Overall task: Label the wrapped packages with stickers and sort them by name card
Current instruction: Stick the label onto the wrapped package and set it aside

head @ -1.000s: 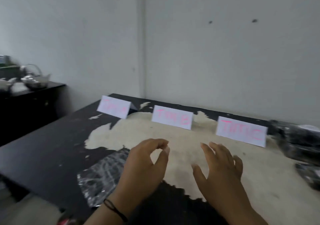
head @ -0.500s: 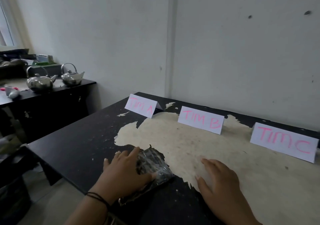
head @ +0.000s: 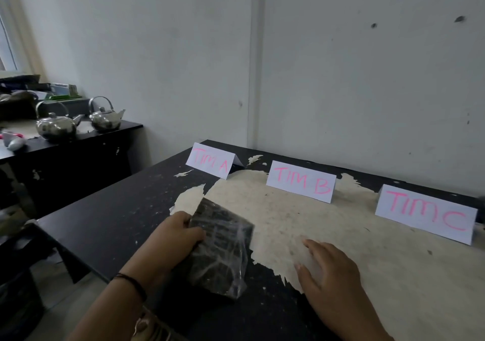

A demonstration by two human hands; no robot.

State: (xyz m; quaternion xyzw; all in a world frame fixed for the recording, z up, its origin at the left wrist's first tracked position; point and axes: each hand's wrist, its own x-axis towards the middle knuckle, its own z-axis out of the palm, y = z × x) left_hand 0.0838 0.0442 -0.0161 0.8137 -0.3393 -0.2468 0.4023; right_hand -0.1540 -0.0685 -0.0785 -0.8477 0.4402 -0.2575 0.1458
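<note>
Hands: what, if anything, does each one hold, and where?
The left hand grips the package by its left edge. The right hand holds nothing.

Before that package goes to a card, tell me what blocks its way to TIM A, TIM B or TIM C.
Nothing visible does. The left hand grips the wrapped package near the table's front. Only bare tabletop lies between it and the TIM A card, TIM B card and TIM C card. The right hand rests flat beside it.
</note>
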